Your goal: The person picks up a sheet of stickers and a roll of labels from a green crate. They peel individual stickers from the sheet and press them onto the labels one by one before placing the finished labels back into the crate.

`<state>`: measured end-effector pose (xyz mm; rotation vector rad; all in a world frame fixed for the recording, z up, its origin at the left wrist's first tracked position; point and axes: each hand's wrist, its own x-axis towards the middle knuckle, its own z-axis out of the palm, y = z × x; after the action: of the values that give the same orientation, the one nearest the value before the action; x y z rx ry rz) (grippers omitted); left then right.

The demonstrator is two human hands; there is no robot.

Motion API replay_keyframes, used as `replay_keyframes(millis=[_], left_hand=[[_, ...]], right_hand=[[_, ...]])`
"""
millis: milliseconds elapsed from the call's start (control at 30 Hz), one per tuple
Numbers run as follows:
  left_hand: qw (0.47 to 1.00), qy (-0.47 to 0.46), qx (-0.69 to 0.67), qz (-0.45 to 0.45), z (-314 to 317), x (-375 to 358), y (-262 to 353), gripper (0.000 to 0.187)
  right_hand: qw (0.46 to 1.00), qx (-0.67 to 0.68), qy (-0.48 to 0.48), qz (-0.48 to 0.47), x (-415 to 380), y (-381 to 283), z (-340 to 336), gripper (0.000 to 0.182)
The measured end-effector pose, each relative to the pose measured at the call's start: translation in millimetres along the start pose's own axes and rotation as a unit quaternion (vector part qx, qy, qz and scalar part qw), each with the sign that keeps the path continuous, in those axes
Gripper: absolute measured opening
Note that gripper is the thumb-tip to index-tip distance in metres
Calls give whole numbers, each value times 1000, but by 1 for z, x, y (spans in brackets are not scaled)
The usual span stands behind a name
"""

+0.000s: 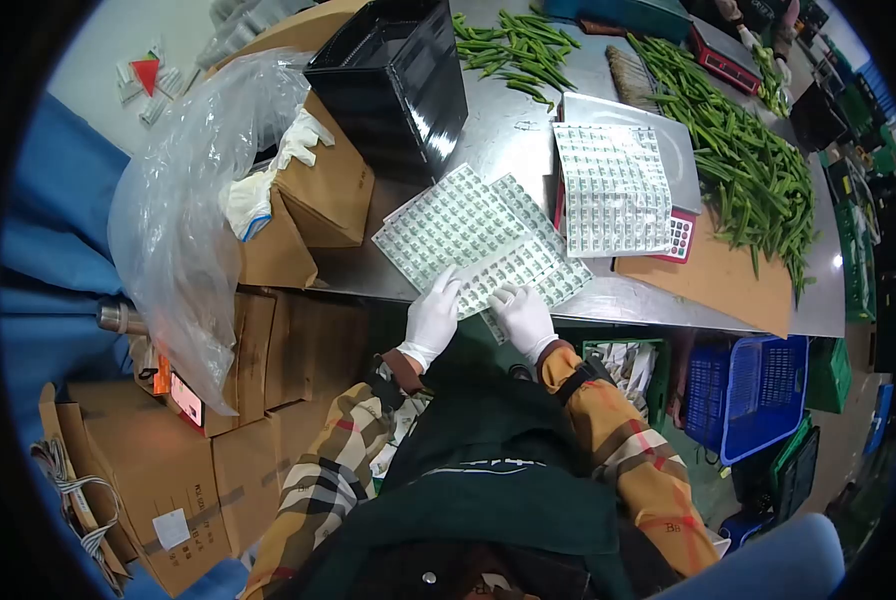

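A stack of sheets of small printed labels [458, 225] lies slantwise at the near edge of the metal table, its front part folded or bent up toward me. My left hand [433, 320], in a white glove, grips the near left edge, fingers on top of the paper. On the near right edge, the curled fingers of my gloved right hand [524, 318] pinch the same sheet; the fingertips are partly hidden. More label sheets [616, 190] rest on a scale [682, 226] to the right, covering most of its pan.
A black crate [393, 85] stands at the back left, beside a cardboard box [333, 190] with white gloves and plastic film. Green pods [738, 170] are heaped at right near a brown board [708, 285]. A blue basket [748, 390] sits below the table edge.
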<state>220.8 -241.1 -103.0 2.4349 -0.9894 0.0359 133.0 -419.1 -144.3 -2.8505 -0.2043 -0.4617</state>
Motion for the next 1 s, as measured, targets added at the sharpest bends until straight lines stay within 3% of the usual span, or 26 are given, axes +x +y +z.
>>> replay_keyframes(millis=[33,67,200,467,600,667,767,867,1000], left_hand=[[1000,2,-14,-3,-4,-4,5,29],[999,-11,-38,-15,-5,-1,6,37],[998,8,-61,31,-11,3,11,38],[991,-22,-113,65,-10,12,-2,11],[985,-73,-144,57,-19,17,-3,10],[986,-53,-153,39,-20,18,-2,10],[989,-7,-150,-10,-19,18,-1,9],[991,38,-122,-36,-19,21,-6,8],[990,94,-106,-16,-23,25,-14,13]], right_hand=[[1000,7,-25,4,0,-1,-4,15],[1000,-11,18,-9,3,1,-6,9],[1000,3,7,20,8,6,-8,11],[998,17,42,37,14,1,-16,30],[999,18,16,37,13,5,-14,26],[999,22,-8,48,14,4,-17,26],[992,48,118,25,20,1,-31,38],[992,48,101,63,25,-11,-54,53],[995,14,101,-19,17,-7,-41,47]])
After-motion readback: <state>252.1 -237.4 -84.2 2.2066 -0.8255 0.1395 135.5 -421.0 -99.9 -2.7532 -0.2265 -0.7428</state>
